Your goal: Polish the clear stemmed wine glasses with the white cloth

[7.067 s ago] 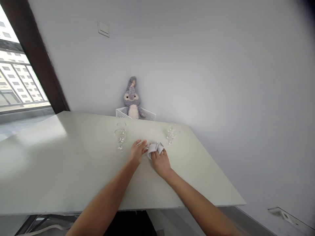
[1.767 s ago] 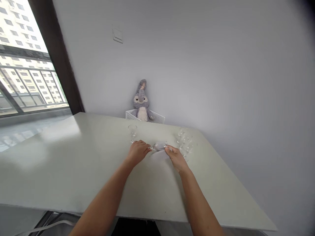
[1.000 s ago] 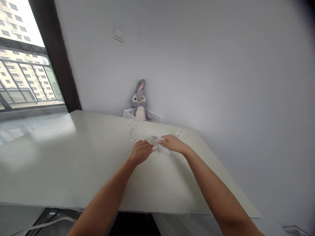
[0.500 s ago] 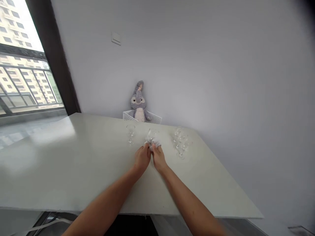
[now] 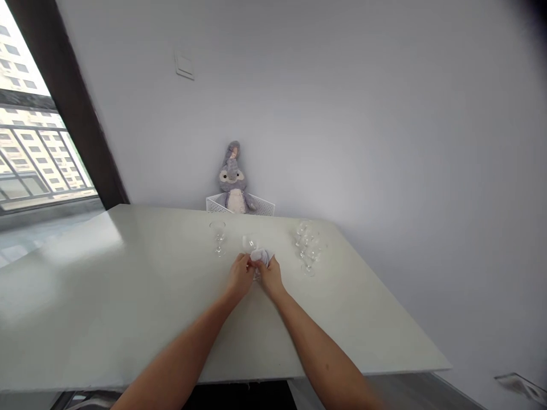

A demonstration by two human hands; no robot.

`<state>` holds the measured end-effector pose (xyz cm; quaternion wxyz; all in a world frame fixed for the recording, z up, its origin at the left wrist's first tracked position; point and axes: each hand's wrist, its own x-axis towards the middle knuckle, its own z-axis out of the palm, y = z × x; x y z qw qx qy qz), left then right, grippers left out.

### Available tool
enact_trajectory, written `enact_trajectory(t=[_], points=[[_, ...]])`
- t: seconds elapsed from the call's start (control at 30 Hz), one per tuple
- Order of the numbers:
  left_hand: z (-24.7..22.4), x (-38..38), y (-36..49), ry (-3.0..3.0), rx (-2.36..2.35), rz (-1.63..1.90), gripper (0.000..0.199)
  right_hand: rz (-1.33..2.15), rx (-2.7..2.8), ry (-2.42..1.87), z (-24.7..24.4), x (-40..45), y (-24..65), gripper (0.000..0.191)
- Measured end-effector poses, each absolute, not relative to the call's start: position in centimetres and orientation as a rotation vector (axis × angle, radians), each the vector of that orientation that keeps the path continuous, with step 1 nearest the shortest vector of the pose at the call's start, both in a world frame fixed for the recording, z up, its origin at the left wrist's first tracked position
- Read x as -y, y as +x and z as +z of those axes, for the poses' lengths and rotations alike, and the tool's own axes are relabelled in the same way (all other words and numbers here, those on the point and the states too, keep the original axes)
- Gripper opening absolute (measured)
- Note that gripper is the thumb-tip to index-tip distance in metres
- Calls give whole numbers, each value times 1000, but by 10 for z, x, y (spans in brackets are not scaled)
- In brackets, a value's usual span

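Observation:
Over the middle of the white table a clear stemmed glass is held between both hands, its bowl pointing away from me and its foot showing just below the fingers. My left hand is closed on the glass near its stem. A white cloth is bunched against the glass, gripped by my closed right hand. Part of the stem is hidden by fingers and cloth. To the left, another stemmed glass stands upright. Several more stemmed glasses stand close together on the right.
The white table reaches almost to the wall. Behind its far edge, a grey plush toy sits in a white perforated basket. A dark window frame rises at left; a light switch is on the wall.
The held glass has tilted and its foot now shows beneath my hands. The cloth has shifted towards my right hand. My view has turned slightly right.

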<state>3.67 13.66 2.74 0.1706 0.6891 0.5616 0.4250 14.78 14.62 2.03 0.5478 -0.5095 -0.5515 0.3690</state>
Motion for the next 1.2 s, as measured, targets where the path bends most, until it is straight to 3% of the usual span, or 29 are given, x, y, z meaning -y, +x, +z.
enact_trajectory(t=[0.2,0.3,0.5,0.6,0.8,0.93,1.1,1.2], points=[[29,-137,37,1915,-1439,1243,16,857,1253,-1198,23,-139,147,31],[36,-142,30,1579,-1336,1315,11,851,1261,-1203,19,-137,144,30],[52,-146,16,1112,-1095,1357,53,728,1551,-1155,12,-134,144,30],[59,-143,12,1193,-1193,1473,55,627,1665,-1181,14,-134,148,29],[64,-130,5,1772,-1351,2084,67,292,2073,-1424,21,-131,157,43],[58,-128,1,2070,-1258,2282,68,180,1835,-1367,36,-119,164,27],[64,-104,32,2199,-1112,1988,64,341,1785,-1203,51,-84,171,36],[71,-76,61,2191,-942,1669,66,503,1764,-1174,46,-61,180,25]])
